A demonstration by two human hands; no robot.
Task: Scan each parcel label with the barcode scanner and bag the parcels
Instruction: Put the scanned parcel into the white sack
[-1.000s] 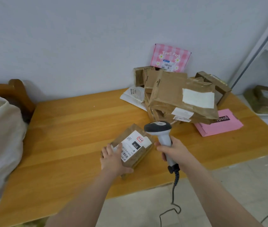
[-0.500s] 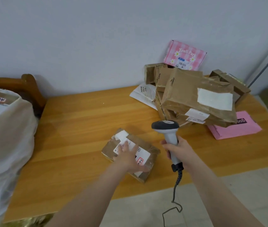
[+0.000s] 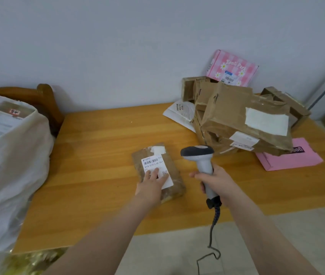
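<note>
A small brown parcel (image 3: 172, 171) lies flat on the wooden table (image 3: 102, 147), its white barcode label facing up. My left hand (image 3: 151, 184) rests flat on the near half of that label, fingers spread, covering part of it. My right hand (image 3: 215, 182) grips the handle of a grey barcode scanner (image 3: 199, 155), whose dark head sits just right of the parcel and points left. The scanner's cable hangs down past the table's front edge. A large white bag (image 3: 13, 163) with parcels inside stands at the left.
A heap of brown parcels (image 3: 243, 120) fills the table's back right, with a pink checked box (image 3: 233, 68) on top by the wall and a flat pink mailer (image 3: 290, 157) at its right. A wooden chair back (image 3: 44, 96) shows behind the bag.
My left hand has turned the small parcel round on the table, so its label now lies lengthwise towards me. The scanner has stayed beside it. The view has shifted left.
</note>
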